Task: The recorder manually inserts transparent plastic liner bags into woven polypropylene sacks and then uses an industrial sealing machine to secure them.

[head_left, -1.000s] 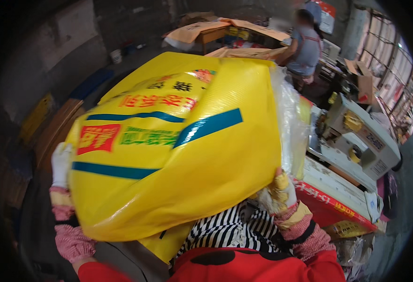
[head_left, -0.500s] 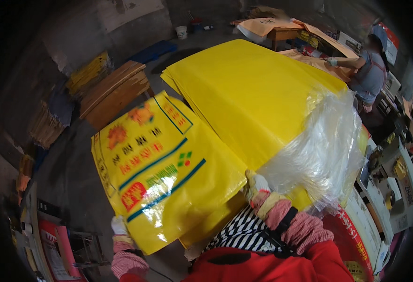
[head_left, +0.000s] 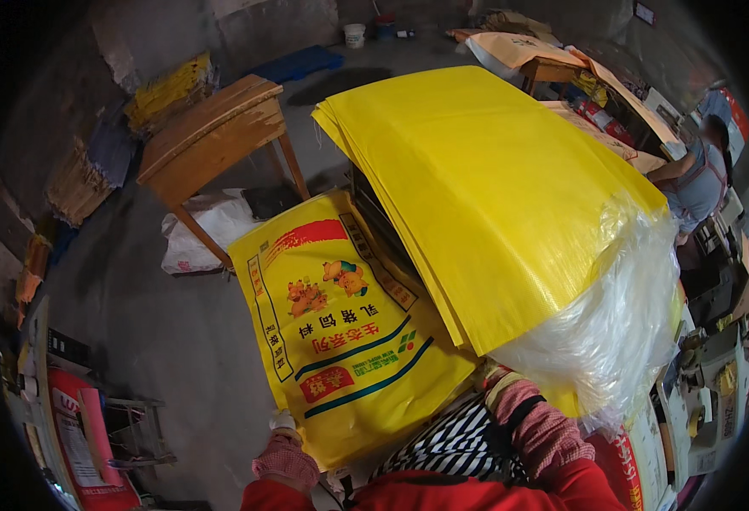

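Note:
A printed yellow woven sack (head_left: 349, 319) with red, blue and black markings lies spread out in front of me. My left hand (head_left: 282, 423), in a pale glove, is closed on its near left edge. At the near right corner of the sack my right hand (head_left: 495, 381) is closed, its fingers partly hidden by the sack. Just beyond the right hand rises a stack of plain yellow sacks (head_left: 485, 196), higher than the printed one. Crumpled clear plastic film (head_left: 604, 332) drapes over the stack's right end, close to my right forearm.
A wooden table (head_left: 213, 136) stands beyond the sack at left, a white bag (head_left: 208, 230) beneath it. Bundled yellow sacks (head_left: 170, 89) lean by the wall. A pale machine (head_left: 720, 400) sits at right. Another person (head_left: 700, 183) works at the far right.
The printed sack has swung down and rightward from a tilted, raised position, and now lies flatter beside the stack. My left hand moved right with it. The view has shifted, uncovering more of the wooden table.

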The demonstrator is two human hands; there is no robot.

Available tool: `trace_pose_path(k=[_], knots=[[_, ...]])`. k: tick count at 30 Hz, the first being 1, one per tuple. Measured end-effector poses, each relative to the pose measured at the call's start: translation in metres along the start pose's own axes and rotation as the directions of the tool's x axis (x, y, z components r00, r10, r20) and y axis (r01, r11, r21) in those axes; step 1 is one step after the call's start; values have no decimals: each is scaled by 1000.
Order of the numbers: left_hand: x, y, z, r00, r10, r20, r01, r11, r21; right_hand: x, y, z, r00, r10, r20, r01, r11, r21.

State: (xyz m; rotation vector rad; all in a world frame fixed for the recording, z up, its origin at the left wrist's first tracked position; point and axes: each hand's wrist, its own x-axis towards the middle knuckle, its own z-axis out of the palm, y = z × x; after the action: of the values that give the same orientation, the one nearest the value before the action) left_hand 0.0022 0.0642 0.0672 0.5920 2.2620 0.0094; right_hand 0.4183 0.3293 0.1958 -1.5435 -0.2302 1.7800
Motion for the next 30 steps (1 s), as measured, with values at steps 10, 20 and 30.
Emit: trace_pose_path(k=[10, 20, 30], knots=[[-10, 53, 37, 958, 145, 249, -285, 353, 891, -73, 0, -32, 939, -237, 251, 339, 506, -793], [-105, 222, -52, 682, 560, -471, -708, 668, -231, -278, -104, -73, 231, -215, 949, 967, 157, -200], [-410, 445, 19, -356, 911, -208, -934, -343, 100, -187, -241, -164, 452, -820, -352, 419, 543, -728]])
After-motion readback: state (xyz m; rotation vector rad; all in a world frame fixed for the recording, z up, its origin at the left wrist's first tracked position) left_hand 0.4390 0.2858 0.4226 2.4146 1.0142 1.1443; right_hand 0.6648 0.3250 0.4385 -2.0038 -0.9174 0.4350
